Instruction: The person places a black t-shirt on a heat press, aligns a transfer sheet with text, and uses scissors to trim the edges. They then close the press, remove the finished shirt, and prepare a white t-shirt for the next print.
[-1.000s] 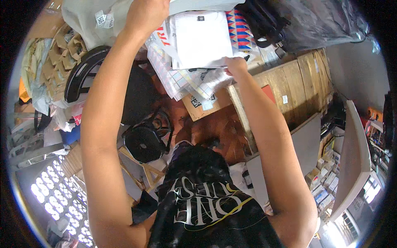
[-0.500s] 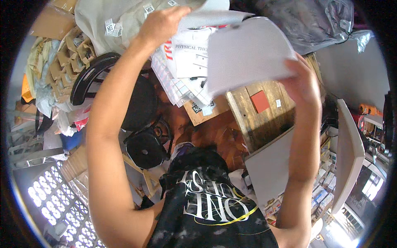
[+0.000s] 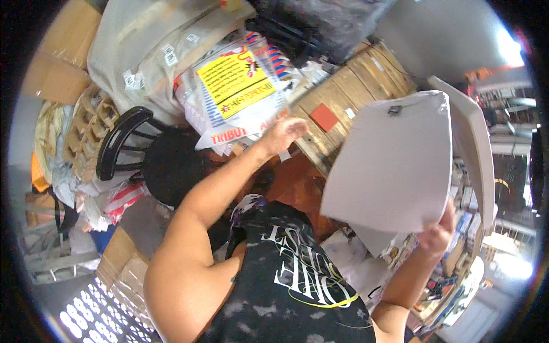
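Our right hand (image 3: 437,235) holds a folded white garment (image 3: 389,166), right of centre

We have the garment by its lower right corner, the right fingers closed on it; blur hides exactly how they lie. It hangs spread as a nearly flat, slightly tilted rectangle, with a small dark label (image 3: 394,110) near its upper edge. Behind its right edge, a pale panel (image 3: 482,154) stands at the right of the frame.

Our left hand (image 3: 284,136) is empty near the centre of the frame, its fingers loosely open and pointing right. It overlaps the lower right edge of a pile of printed white pieces (image 3: 194,123) in our view; we cannot tell whether it touches them. The top piece carries a yellow panel (image 3: 234,83).

Just right of that hand, a red square (image 3: 324,117) lies on the plank surface (image 3: 372,71), with a small white tag (image 3: 350,113) beside it. A dark plastic bag (image 3: 349,20) fills the upper centre. At the upper left we see a grey sheet (image 3: 146,48) bearing white labels, beside a cardboard box (image 3: 63,37). Below the sheet stands a black chair (image 3: 108,140) with a curved back.
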The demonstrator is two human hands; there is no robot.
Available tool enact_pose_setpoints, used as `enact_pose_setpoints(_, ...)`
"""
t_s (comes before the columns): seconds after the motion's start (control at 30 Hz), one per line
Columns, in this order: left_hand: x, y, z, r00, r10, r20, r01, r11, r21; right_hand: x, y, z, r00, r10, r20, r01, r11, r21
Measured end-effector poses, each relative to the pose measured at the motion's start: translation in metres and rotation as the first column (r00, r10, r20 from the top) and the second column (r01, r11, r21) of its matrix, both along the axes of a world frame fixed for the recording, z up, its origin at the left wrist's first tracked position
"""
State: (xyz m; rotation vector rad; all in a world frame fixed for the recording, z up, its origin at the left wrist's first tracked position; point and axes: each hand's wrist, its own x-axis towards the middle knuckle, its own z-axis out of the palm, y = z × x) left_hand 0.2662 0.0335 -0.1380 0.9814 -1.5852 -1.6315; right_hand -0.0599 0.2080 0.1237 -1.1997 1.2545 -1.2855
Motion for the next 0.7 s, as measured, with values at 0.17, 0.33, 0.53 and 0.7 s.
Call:
enact_pose_setpoints(0.17, -0.076, 0.091, 0.1, 0.821, 0.119, -0.558, 0.203, 0.853, 0.481, -0.011, 0.127, -0.046, 0.988, 0.076, 0.131, -0.114, 0.942, 0.316)
enact_pose_setpoints(0.33, -0.101, 0.136, 0.156, 0.898, -0.024, -0.44, 0.062, 0.996, 0.072, -0.013, 0.217, -0.075, 0.999, -0.041, -0.005, 0.039, 0.903, 0.428)
enact_pose_setpoints(0.53, -0.135, 0.219, 0.196, 0.908, -0.196, -0.371, 0.213, 0.977, 0.005, -0.039, 0.269, -0.024, 0.593, -0.696, -0.405, 0.642, 0.712, -0.283)
enact_pose_setpoints(0.7, -0.165, 0.282, 0.226, 0.943, -0.293, -0.156, 0.283, 0.956, -0.082, -0.045, 0.309, 0.005, 0.308, -0.672, -0.674, 0.419, 0.732, -0.538)
